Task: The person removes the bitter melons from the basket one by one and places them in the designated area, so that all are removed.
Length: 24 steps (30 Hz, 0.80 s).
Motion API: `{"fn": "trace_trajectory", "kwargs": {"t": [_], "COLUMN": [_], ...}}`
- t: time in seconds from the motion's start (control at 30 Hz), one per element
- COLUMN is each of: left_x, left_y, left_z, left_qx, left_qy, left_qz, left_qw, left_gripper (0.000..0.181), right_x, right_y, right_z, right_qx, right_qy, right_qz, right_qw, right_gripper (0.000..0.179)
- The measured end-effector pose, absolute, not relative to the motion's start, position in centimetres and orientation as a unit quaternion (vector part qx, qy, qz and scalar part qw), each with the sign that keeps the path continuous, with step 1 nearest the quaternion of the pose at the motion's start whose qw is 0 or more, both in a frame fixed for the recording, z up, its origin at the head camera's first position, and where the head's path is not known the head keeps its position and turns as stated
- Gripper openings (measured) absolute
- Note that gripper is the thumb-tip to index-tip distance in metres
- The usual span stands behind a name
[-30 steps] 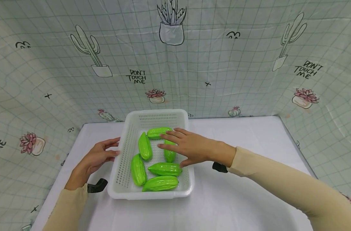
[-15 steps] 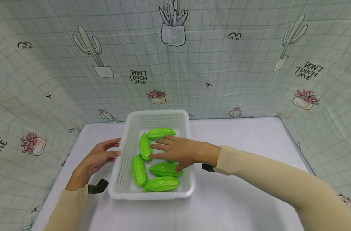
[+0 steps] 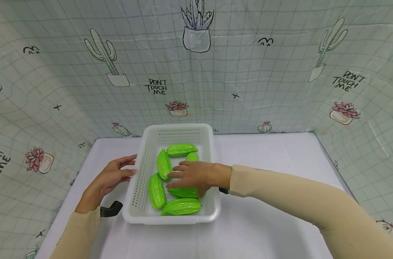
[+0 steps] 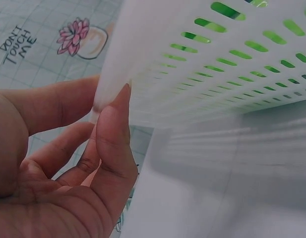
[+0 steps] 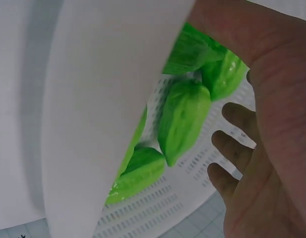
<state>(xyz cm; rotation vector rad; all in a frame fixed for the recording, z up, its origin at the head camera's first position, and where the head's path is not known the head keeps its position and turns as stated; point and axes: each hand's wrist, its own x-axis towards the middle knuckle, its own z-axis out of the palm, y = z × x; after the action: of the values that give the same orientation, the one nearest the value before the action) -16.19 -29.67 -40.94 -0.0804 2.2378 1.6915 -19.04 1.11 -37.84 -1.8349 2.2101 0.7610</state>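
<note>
In the head view a white perforated plastic basket (image 3: 171,219) holds several glossy, bright green ribbed gourds. One gourd (image 3: 182,150) lies across the far end, another (image 3: 181,207) across the near end. My left hand (image 3: 111,176) is at the basket's left side; the left wrist view shows its thumb and fingers pinching the rim. My right hand (image 3: 193,176) is spread above the gourds inside the basket, fingers pointing left. It partly covers a gourd (image 3: 183,192) below it and another gourd (image 3: 192,157) behind it. Nothing is between its fingers (image 5: 232,148) in the right wrist view.
The basket stands on a white table (image 3: 264,162). A grid-patterned cloth (image 3: 215,72) with printed cacti hangs behind it and along both sides. Each forearm has a beige sleeve (image 3: 280,187) and a black wrist mount (image 3: 111,209).
My right hand has moved left and toward the near end over the gourds, uncovering the far one. My left hand stays at the rim. The gourds keep their places.
</note>
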Motion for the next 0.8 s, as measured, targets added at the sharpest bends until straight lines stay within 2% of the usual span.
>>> {"fn": "trace_trajectory", "kwargs": {"t": [0.37, 0.8], "left_x": [-16.2, -16.1], "left_y": [-29.5, -29.6], "left_z": [-40.8, -41.0], "left_qx": [-0.029, -0.030], "left_qy": [0.785, 0.788], "left_qz": [0.596, 0.593], "left_qw": [0.165, 0.164], "left_gripper": [0.072, 0.072], "right_x": [-19.1, -19.0], "right_y": [-0.2, -1.0], "right_z": [-38.3, -38.7], "right_qx": [-0.595, -0.592], "right_qy": [0.737, 0.718], "right_qz": [0.292, 0.330], "right_qw": [0.134, 0.160], "right_gripper": [0.104, 0.101]}}
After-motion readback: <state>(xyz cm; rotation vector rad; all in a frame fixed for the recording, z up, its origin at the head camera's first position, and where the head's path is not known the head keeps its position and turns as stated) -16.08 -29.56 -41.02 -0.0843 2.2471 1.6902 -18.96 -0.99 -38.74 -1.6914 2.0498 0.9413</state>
